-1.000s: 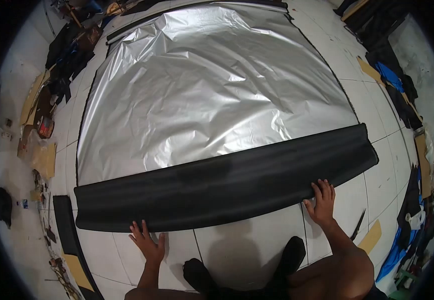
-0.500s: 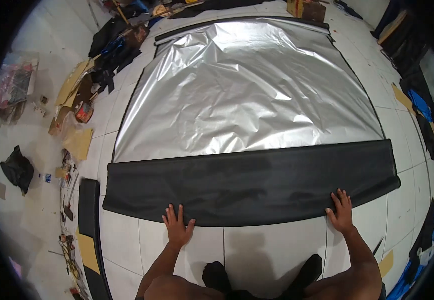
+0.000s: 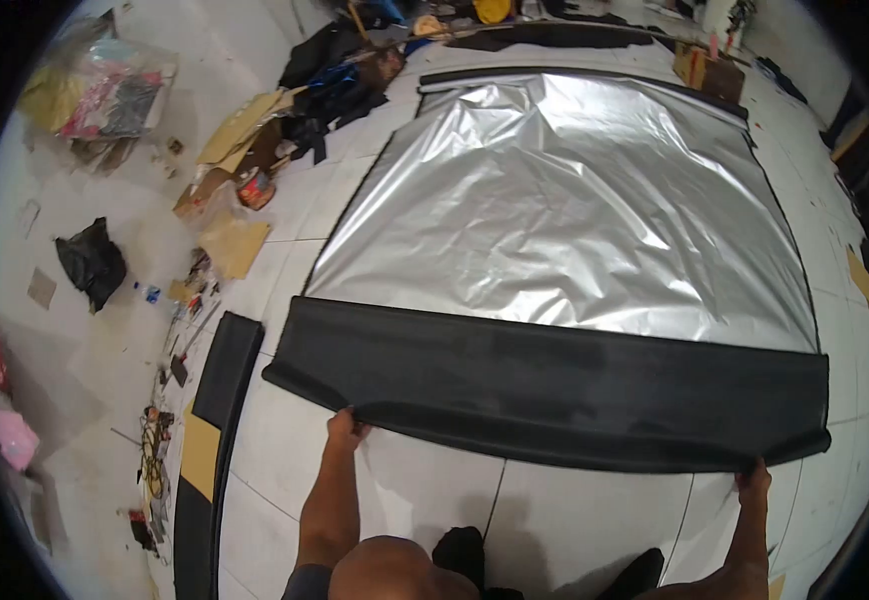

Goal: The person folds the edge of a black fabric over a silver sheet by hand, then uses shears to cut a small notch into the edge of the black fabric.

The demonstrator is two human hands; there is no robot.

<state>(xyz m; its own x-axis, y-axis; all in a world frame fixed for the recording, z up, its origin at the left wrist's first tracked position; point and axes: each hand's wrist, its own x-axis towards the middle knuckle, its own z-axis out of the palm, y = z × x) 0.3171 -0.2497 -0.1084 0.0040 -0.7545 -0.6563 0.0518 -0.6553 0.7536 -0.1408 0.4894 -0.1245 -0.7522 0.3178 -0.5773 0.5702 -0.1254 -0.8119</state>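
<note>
A large sheet with a crinkled silver face point(image 3: 575, 220) lies on the tiled floor. Its near part is folded over and shows a black side point(image 3: 555, 375). At the near edge of this black part, toward the left, my left hand point(image 3: 348, 426) grips the rim with fingers curled under it. My right hand point(image 3: 753, 476) pinches the same edge near the right corner. Most of the fingertips of both hands are hidden by the fabric. The far end of the sheet meets a dark roll point(image 3: 585, 78).
A long black padded strip point(image 3: 227, 370) with a tan patch lies at the left. Beyond it are cardboard pieces point(image 3: 245, 130), a black bag point(image 3: 93, 262), plastic bags and small scraps. A cardboard box point(image 3: 710, 75) stands at the back right. My feet are just below the fabric edge.
Both hands have gone from lying spread on the black fabric to gripping its near edge. The view has turned, so the sheet appears farther right and tilted down to the right.
</note>
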